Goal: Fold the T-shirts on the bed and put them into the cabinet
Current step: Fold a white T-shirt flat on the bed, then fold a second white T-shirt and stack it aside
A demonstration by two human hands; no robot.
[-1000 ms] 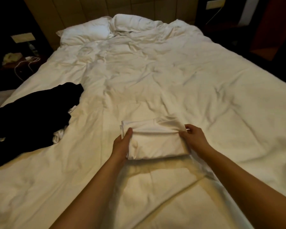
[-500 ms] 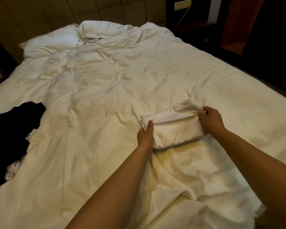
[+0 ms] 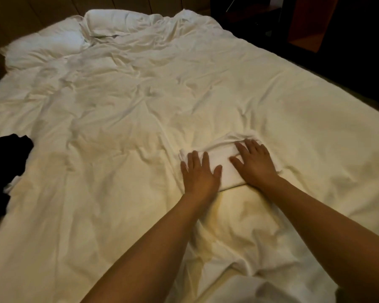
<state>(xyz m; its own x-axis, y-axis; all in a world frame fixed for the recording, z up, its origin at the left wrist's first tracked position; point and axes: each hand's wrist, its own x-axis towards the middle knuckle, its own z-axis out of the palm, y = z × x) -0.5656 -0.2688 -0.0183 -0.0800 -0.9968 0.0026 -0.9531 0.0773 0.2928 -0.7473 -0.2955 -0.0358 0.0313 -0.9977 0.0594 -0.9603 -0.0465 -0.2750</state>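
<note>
A folded white T-shirt (image 3: 225, 165) lies as a small flat bundle on the bed (image 3: 129, 119), right of the middle and toward the near edge, its cloth almost the same shade as the rumpled white duvet under it. Both of the person's hands lie palm-down on top of it. The left hand (image 3: 200, 172) covers the bundle's left end, fingers straight and slightly spread, pointing toward the head of the bed. The right hand (image 3: 254, 162) rests on the right end, fingers straight too and angled a little to the left, so the two hands sit just beside each other with a strip of white cloth showing between them. Neither hand curls round the fabric; they press flat on it. Bare forearms run back from the hands toward the lower edge of the view.

Well apart, at the left edge of the bed, a heap of black clothing (image 3: 2, 171) lies crumpled on the duvet. At the far end two white pillows (image 3: 53, 47) sit against a padded headboard (image 3: 31, 14). Beyond the bed's right side the room is dark, with some reddish-brown wooden furniture (image 3: 309, 22) dimly visible
</note>
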